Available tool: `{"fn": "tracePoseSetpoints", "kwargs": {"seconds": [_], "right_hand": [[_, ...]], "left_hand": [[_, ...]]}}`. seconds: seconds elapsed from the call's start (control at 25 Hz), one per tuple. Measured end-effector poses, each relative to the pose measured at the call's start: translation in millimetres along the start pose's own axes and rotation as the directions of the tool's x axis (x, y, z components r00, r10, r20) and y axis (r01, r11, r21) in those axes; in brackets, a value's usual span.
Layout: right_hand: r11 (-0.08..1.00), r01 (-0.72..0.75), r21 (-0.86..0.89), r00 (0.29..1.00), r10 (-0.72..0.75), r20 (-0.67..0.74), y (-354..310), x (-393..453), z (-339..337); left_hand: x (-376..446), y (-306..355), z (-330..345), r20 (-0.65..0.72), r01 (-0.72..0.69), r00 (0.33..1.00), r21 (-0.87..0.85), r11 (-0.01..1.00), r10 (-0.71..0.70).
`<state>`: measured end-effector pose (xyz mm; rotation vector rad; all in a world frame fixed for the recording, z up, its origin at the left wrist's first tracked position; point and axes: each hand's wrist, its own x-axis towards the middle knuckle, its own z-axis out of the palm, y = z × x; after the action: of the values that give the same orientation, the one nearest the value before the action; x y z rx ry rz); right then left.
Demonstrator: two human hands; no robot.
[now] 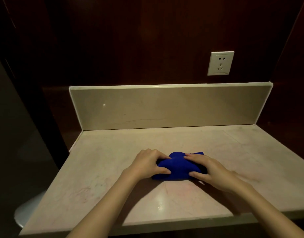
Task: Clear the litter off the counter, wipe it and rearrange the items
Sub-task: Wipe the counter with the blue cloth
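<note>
We've got the blue cloth (177, 167) bunched between our fingers on the counter (99, 172), left hand (146, 164) gripping its left end, right hand (210, 170) gripping the right end.

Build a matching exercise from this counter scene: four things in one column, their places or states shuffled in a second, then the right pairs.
Things:
1. bunched blue cloth
2. white wall socket
3. left hand
4. right hand

Places or states:
A. on the dark wood wall above the backsplash
B. grips the cloth's right side
C. lies on the pale marble counter between both hands
D. grips the cloth's left side

Pairs: 1-C, 2-A, 3-D, 4-B
</note>
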<state>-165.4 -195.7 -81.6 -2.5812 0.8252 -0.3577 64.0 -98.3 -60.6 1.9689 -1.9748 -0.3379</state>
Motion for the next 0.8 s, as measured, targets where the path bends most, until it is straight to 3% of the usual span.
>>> {"fn": "tracePoseSetpoints", "kwargs": {"seconds": [0.28,0.8], "right_hand": [[0.994,-0.090,0.056,0.996,0.089,0.029,29,-25,-26],[0.986,-0.110,-0.126,0.992,0.118,0.050,-7,-25,-6]], "left_hand": [[23,36,18,0.007,-0.062,0.998,0.009,0.998,0.062],[2,8,5,0.056,-0.091,0.994,-0.068,0.994,0.094]]}}
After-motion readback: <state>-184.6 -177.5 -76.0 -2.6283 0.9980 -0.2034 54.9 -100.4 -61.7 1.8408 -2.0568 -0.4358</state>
